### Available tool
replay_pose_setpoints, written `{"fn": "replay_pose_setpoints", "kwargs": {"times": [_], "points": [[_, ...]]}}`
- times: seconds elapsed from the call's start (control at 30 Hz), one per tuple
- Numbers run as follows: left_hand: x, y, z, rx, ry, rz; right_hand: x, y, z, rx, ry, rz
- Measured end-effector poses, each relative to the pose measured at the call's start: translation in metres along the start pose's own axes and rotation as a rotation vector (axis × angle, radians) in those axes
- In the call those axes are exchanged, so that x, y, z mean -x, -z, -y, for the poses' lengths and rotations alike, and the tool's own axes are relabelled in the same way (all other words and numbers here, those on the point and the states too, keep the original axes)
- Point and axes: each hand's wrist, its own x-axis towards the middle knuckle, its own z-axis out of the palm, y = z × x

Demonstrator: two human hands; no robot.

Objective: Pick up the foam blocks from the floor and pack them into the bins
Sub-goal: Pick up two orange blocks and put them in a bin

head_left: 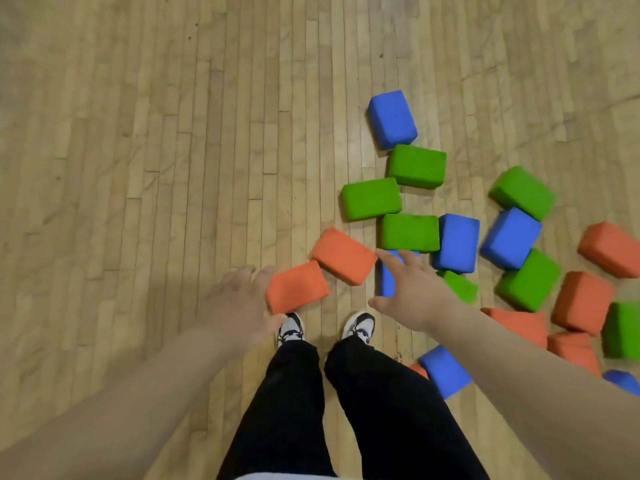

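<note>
Several foam blocks in orange, green and blue lie scattered on the wooden floor (173, 168), mostly to the right. My left hand (239, 303) reaches down with spread fingers beside the near orange block (298, 285), at its left edge, holding nothing. My right hand (408, 292) is spread above a blue block (388, 282) that it partly hides, next to a second orange block (343, 254). Neither hand grips anything. No bin is in view.
My two feet in black-and-white shoes (291, 329) stand just behind the near orange block. More blocks crowd the right side, including a blue one (445, 370) by my right leg. Bare floor stretches to the left and far side.
</note>
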Motion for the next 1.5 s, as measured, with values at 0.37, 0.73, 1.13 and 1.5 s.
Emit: {"fn": "replay_pose_setpoints", "kwargs": {"times": [0.37,0.73,1.13,1.5], "points": [[-0.348,-0.254,0.054,0.085,0.064,0.072,-0.411,-0.191,-0.039,0.291,0.102,0.107],[-0.419,-0.395,0.102,0.110,0.016,0.105,-0.533,-0.277,-0.085,0.063,0.114,0.073],[-0.325,-0.344,0.091,0.134,0.129,0.195,-0.391,-0.281,-0.081,-0.278,0.062,0.042],[-0.100,-0.090,0.001,-0.071,0.055,-0.036,-0.106,-0.102,-0.011,-0.095,0.022,-0.176]]}}
